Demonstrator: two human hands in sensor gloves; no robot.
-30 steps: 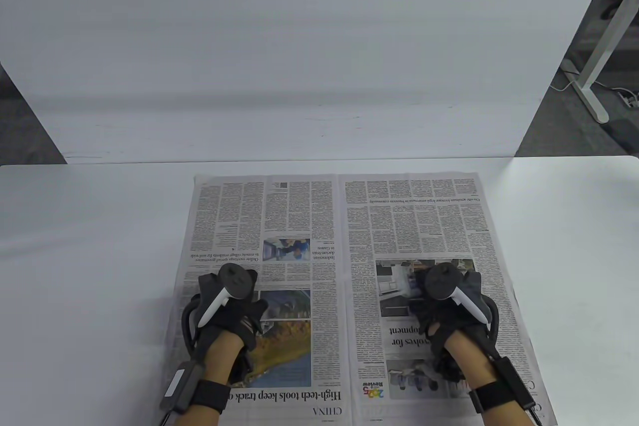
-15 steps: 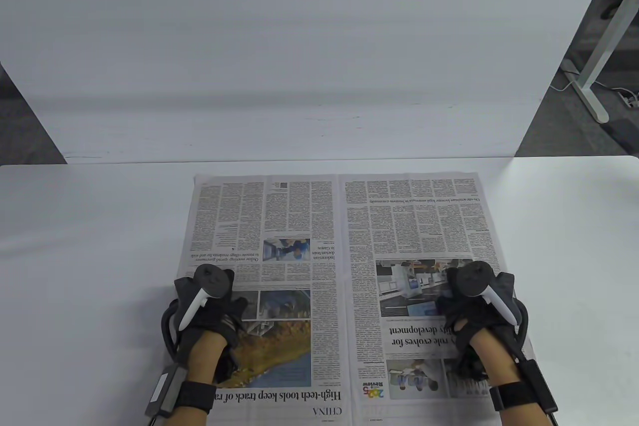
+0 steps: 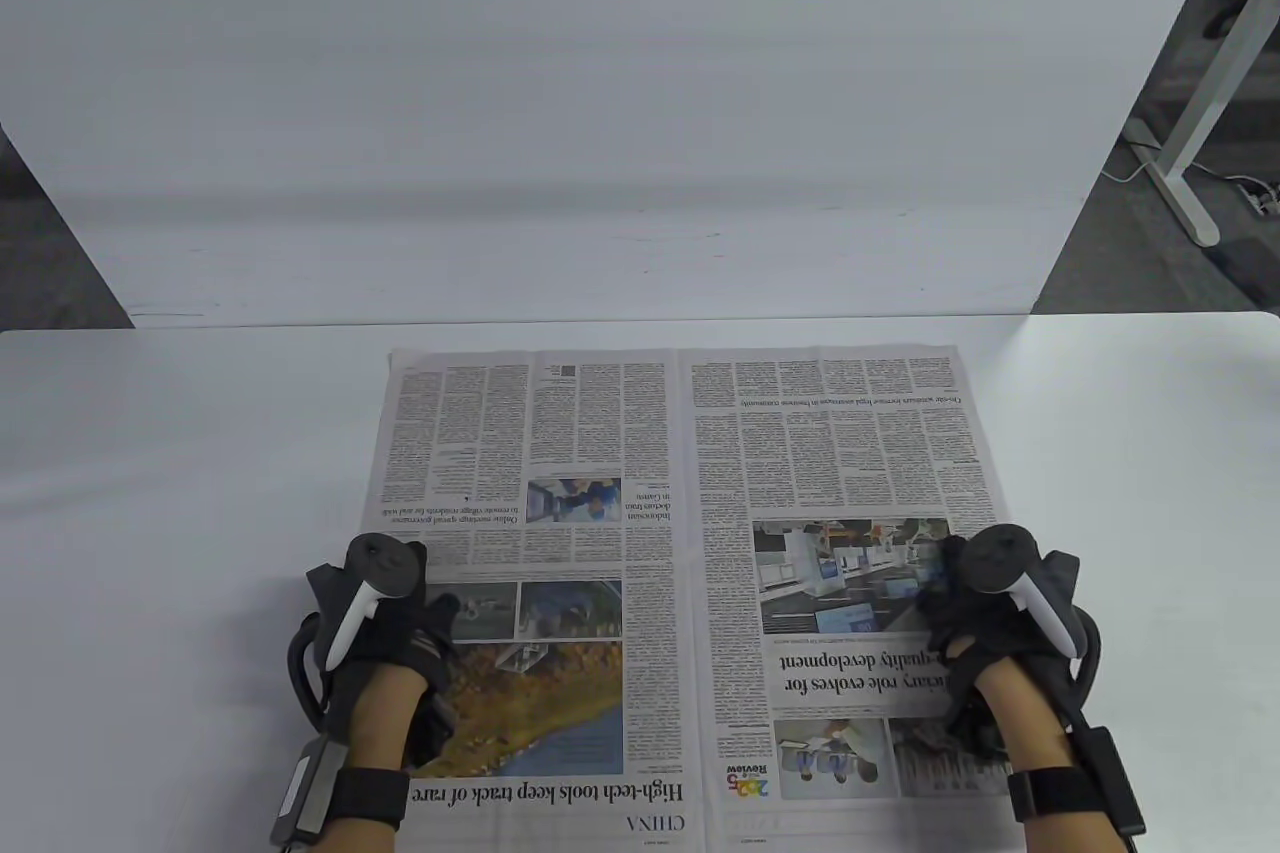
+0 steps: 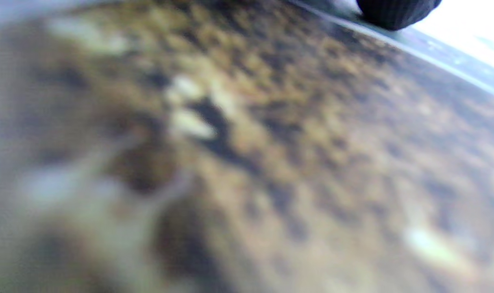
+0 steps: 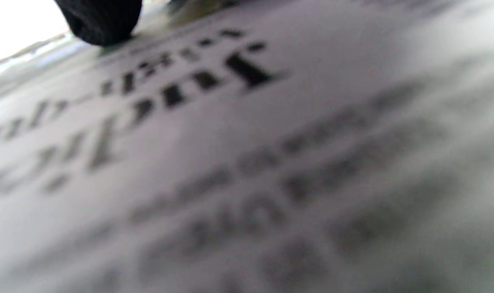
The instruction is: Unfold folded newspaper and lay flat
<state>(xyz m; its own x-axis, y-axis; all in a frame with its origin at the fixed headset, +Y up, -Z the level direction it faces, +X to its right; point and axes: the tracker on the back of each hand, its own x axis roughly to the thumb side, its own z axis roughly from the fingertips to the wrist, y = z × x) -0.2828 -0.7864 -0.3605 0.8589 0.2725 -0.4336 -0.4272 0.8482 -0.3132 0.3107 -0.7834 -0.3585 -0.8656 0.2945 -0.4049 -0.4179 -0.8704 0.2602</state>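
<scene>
The newspaper (image 3: 690, 583) lies opened out as a two-page spread on the white surface (image 3: 180, 493), its centre crease running away from the person and its near edge cut off by the bottom of the table view; the far corners look flat, with no fold standing up. The left hand (image 3: 385, 638) rests palm down on the left page near its outer edge, beside the orange landscape photo; the right hand (image 3: 985, 633) rests palm down near the outer edge of the right page, over the end of the headline; both appear spread and pressing rather than pinching, though the trackers hide most of the fingers from above. Each wrist view sits very close to blurred print, with one dark gloved fingertip (image 4: 395, 12) touching the sheet at the top edge; the right fingertip (image 5: 102, 20) does likewise; nothing there shows paper gripped.

As a judgement, unfolding is done and the step in hand is smoothing, so the task is nearly complete; the next move calls for light, even pressure towards the outer edges, then a straight lift so the thin sheet does not drag, wrinkle or shift.
</scene>
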